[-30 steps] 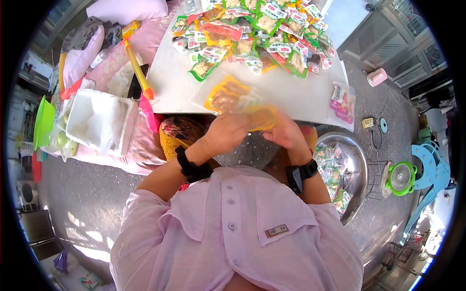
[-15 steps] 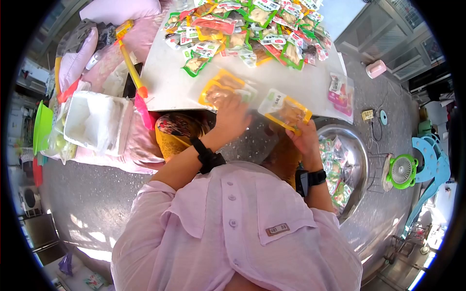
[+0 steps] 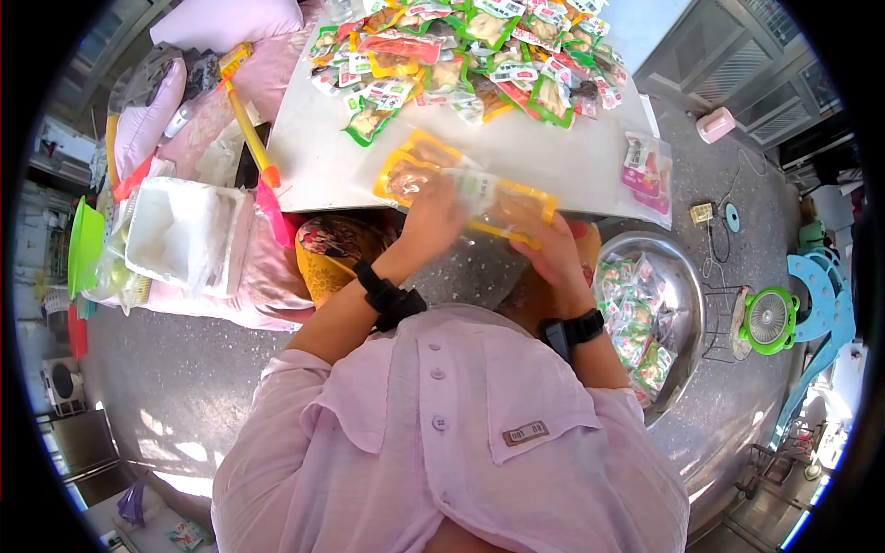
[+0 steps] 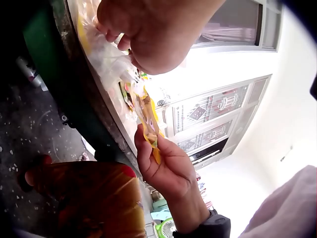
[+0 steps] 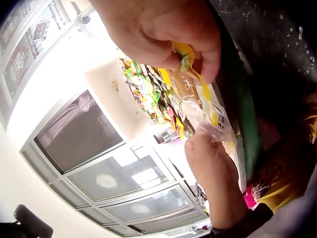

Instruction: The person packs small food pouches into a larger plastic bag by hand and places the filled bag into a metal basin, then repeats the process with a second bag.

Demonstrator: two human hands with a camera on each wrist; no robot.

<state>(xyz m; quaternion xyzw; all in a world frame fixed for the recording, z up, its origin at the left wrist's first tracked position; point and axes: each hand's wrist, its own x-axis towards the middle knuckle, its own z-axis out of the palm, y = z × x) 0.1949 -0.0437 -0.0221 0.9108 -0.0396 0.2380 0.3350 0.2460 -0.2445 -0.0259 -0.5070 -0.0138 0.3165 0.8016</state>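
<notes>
My right hand (image 3: 556, 253) pinches the right end of a yellow-edged food packet (image 3: 516, 212) with brown contents, thumb on one side and fingers on the other. The packet slants over the table's front edge. At its other end, my left hand (image 3: 431, 221), slightly blurred, has its fingers curled at clear plastic (image 5: 215, 130). Another yellow-edged packet (image 3: 415, 152) lies on the table just beyond the left hand, partly covered by it. In the left wrist view, crinkled clear plastic (image 4: 106, 57) spreads below the left fingers.
A heap of mixed food packets (image 3: 470, 60) covers the table's far part. Pink packets (image 3: 647, 173) lie at its right edge. A metal basin (image 3: 691, 318) of packets stands at right, near a green fan (image 3: 768, 318). Left are a white foam box (image 3: 180, 230) and a yellow-handled tool (image 3: 249, 129).
The right hand first held the packet close to the left hand, swung it out to the right, then brought it back left. The left hand moved over the packet on the table.
</notes>
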